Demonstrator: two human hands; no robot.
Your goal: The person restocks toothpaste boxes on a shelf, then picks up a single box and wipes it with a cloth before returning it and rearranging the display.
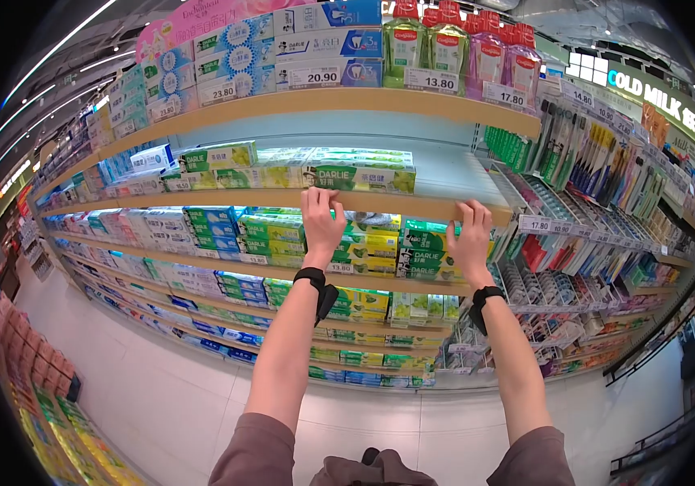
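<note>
Both my arms reach forward to a wooden shelf edge (400, 202) in a store. My left hand (322, 220) has its fingers curled over that edge, just below a green and white DARLIE toothpaste box (359, 178). My right hand (470, 240) grips the same edge further right, its fingers bent over the top and its thumb to the left. Black bands circle both wrists. Beneath the hands, green and yellow toothpaste boxes (367, 245) are stacked on the lower shelf; my left hand partly hides them. Dark green DARLIE boxes (427, 243) stand left of my right hand.
Above, a shelf carries toothpaste boxes (327, 44) and green mouthwash bottles (404, 50). Toothbrush packs (562, 146) hang on racks at the right. A tiled floor (169, 364) runs below, with more stacked goods (36, 348) at the left.
</note>
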